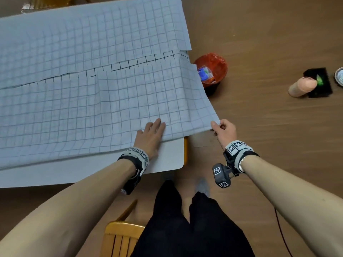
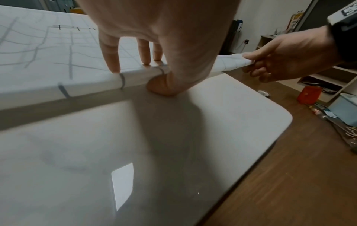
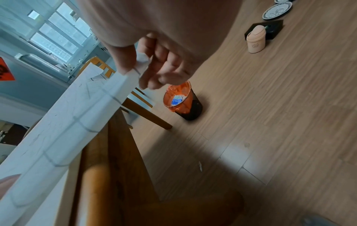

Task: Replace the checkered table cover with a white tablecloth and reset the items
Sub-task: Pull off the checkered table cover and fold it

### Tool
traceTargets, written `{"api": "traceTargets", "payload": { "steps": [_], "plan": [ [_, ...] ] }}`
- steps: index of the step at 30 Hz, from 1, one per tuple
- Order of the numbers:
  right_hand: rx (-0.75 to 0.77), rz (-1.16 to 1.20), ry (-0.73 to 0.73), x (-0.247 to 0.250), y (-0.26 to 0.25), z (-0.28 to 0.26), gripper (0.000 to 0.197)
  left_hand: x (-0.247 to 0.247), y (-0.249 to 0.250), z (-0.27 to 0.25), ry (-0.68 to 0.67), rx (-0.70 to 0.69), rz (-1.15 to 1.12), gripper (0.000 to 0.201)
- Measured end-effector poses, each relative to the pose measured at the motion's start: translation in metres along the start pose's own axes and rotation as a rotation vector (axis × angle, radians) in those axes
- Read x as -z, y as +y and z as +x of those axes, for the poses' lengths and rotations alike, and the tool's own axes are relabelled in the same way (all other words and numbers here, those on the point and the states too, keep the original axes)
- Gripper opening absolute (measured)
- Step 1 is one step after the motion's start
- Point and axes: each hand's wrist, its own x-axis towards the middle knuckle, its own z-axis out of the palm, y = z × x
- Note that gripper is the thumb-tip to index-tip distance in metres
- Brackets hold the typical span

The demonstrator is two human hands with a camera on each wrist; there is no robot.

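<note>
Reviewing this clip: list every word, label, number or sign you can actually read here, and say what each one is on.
Embossed letters on the peach canister on the floor: too blurred to read.
Black figure on the orange sign on the wall: not readable.
White script on a dark strip on the floor: not legible.
Wristband squares: coded patterns, no text.
Checkered cover: grid lines only.

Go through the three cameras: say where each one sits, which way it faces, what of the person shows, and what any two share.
Head: above, looking down at the checkered cover on the table; both forearms, left hand, right hand, legs.
Left wrist: low over the table, facing along the left hand's flat fingers toward the right hand.
Right wrist: beside the table's edge, facing the floor and orange bin; thumb and fingers pinch the cover's corner.
Shared: all show that pinched corner.
</note>
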Motion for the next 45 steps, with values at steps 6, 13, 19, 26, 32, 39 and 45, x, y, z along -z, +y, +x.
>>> {"api": "traceTargets", "payload": {
  "steps": [6,13,19,26,32,39,45],
  "plan": [
    [-0.021,0.093,0.044,0.005,-0.021,-0.001,0.034,-0.004,-0.009,-0.001,0.016,0.003,-0.022,0.07],
    [-0.048,0.124,0.185,0.032,-0.018,-0.021,0.028,-0.007,0.019,-0.005,-0.037,-0.066,-0.14,0.064],
    [-0.076,0.142,0.208,0.069,0.023,-0.047,0.022,-0.021,0.06,-0.017,-0.02,-0.115,-0.123,0.062],
    [-0.201,0.14,0.285,0.102,0.071,-0.071,0.021,-0.052,0.109,-0.046,0.032,-0.184,-0.045,0.059],
    [-0.326,0.029,0.24,0.112,0.094,-0.078,0.019,-0.062,0.12,-0.062,0.005,-0.219,-0.078,0.055],
    [-0.376,-0.293,0.136,0.078,0.073,-0.056,0.061,-0.041,0.07,-0.076,0.031,-0.25,-0.251,0.06],
    [-0.178,-0.405,0.052,-0.014,-0.024,-0.049,0.042,-0.024,-0.053,-0.087,0.059,-0.05,-0.387,0.063]
  ]
}}
